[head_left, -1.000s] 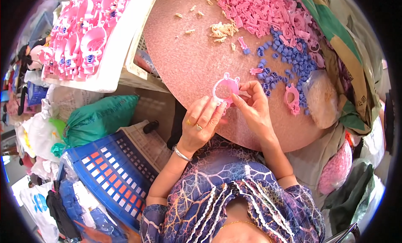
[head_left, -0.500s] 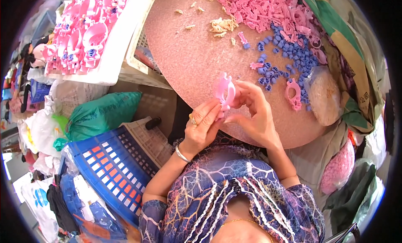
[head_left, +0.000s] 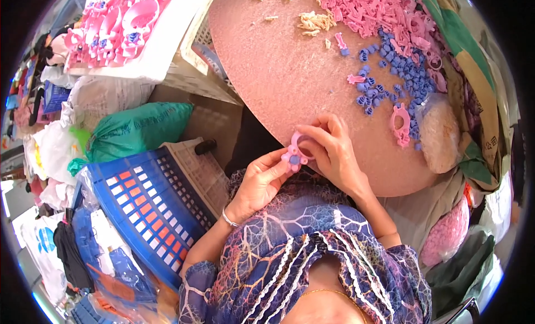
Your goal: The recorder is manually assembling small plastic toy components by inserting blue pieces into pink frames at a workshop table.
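Between my two hands, just over the near left edge of the round table, is a pink ring-shaped plastic piece point(head_left: 296, 140) with a small blue part set in its lower end. My left hand point(head_left: 261, 182) pinches that lower end between thumb and fingers. My right hand point(head_left: 334, 154) grips the ring's upper right side, its fingers curled around the rim. Right of my right hand, another pink ring-shaped piece point(head_left: 400, 125) lies on the table. Past it spreads a heap of small blue parts point(head_left: 398, 67), with two small pink pieces close by.
A large pile of small pink parts point(head_left: 362, 11) covers the far side of the round table point(head_left: 267, 62), near some cream-coloured pieces point(head_left: 315, 23). A white tray of pink-and-blue pieces point(head_left: 125, 31) stands at left. Below sit a green bag point(head_left: 139, 131) and a blue basket point(head_left: 147, 207).
The pink piece has come down toward me and turned, so its blue part now shows. My right hand has closed onto the ring. The whole view has shifted slightly.
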`<act>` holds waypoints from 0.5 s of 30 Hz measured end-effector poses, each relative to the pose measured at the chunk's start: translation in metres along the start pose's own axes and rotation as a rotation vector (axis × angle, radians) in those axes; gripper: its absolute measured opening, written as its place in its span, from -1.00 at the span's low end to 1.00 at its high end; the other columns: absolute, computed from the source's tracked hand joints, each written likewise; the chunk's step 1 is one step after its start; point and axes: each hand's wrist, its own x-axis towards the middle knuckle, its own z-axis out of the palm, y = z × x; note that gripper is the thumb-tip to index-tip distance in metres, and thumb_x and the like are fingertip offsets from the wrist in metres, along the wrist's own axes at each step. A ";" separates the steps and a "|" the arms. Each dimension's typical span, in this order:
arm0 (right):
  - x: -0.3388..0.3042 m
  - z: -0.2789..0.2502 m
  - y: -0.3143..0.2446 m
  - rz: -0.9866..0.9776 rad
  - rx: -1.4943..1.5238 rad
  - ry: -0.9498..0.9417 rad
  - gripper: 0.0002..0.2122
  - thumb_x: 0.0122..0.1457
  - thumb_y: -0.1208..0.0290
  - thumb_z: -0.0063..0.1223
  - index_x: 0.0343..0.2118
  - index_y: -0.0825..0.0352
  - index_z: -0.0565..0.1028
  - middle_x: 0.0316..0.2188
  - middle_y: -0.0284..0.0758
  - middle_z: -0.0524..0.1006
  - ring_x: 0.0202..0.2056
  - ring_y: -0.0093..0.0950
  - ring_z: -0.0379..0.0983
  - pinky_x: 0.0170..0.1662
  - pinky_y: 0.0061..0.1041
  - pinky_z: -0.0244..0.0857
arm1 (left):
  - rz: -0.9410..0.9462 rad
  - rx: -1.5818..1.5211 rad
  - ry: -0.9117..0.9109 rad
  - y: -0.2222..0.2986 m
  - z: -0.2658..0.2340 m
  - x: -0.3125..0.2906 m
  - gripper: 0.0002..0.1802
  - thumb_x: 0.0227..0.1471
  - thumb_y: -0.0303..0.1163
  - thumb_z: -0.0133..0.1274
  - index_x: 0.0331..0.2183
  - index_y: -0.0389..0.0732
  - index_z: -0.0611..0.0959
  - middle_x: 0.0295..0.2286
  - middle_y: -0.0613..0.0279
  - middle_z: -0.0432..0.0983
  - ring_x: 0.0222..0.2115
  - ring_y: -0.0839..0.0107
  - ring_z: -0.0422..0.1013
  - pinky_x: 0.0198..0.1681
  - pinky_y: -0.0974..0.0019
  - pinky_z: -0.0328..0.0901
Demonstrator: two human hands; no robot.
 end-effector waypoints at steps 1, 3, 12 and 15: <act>0.001 0.002 0.000 -0.014 -0.045 0.032 -0.69 -0.01 0.47 0.30 -0.14 0.20 0.61 -0.22 -0.29 0.46 -0.22 -0.29 0.37 -0.11 -0.29 0.25 | 0.001 -0.006 0.007 -0.002 0.000 -0.001 -0.63 0.24 -0.52 0.03 0.06 -0.38 0.52 -0.09 0.07 0.56 -0.11 0.38 0.48 0.08 0.33 0.37; 0.000 0.008 0.003 -0.033 -0.117 0.042 -0.69 0.00 0.44 0.30 -0.13 0.16 0.62 -0.23 -0.33 0.47 -0.22 -0.32 0.38 -0.08 -0.28 0.20 | 0.022 0.032 0.039 -0.004 -0.001 0.000 -0.61 0.27 -0.47 -0.01 0.09 -0.39 0.48 -0.05 0.04 0.53 -0.05 0.33 0.48 0.13 0.26 0.36; -0.010 0.016 0.008 -0.088 -0.145 0.094 -0.70 0.03 0.46 0.26 -0.12 0.16 0.60 -0.25 -0.36 0.48 -0.21 -0.36 0.39 -0.07 -0.27 0.16 | 0.041 -0.012 0.097 -0.011 -0.004 -0.004 -0.65 0.25 -0.50 0.01 0.05 -0.41 0.50 -0.06 0.04 0.53 -0.07 0.32 0.49 0.10 0.25 0.40; -0.010 0.016 0.009 -0.111 -0.167 0.111 -0.70 0.03 0.46 0.25 -0.12 0.16 0.59 -0.24 -0.36 0.49 -0.21 -0.35 0.39 -0.08 -0.28 0.16 | 0.023 -0.022 0.128 -0.010 -0.003 -0.003 -0.65 0.25 -0.49 0.02 0.04 -0.41 0.51 -0.09 0.05 0.55 -0.10 0.34 0.51 0.09 0.25 0.41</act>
